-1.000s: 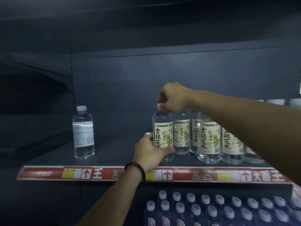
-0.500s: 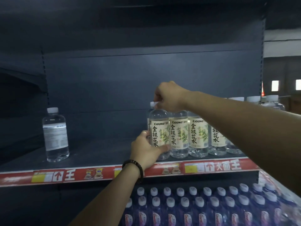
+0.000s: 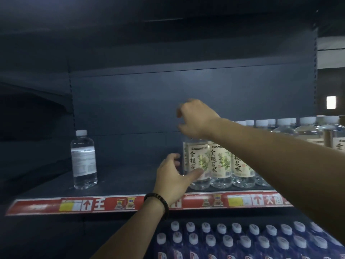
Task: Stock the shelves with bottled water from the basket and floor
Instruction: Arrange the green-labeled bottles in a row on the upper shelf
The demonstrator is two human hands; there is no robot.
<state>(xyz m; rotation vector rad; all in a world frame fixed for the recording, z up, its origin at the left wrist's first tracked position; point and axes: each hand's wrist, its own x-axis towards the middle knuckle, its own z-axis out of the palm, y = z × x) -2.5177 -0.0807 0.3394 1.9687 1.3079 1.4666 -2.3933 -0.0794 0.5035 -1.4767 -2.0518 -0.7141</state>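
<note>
A lone bottle (image 3: 83, 159) stands upright towards the left end of the shelf (image 3: 130, 181). At the front edge, the left hand (image 3: 173, 176) cups the end bottle (image 3: 196, 161) of the labelled row with its fingers loosely apart and the thumb on the label, probably to square it. The right hand (image 3: 197, 118) hovers over the hidden cap, fingers slack and gripping nothing.

Dim light lies over a dark blue-grey shelving back panel (image 3: 186, 101) with slotted uprights (image 3: 315, 75). Beyond its right edge stand a pale wall (image 3: 331, 58) and a small bright rectangle (image 3: 331, 102), perhaps a window.
</note>
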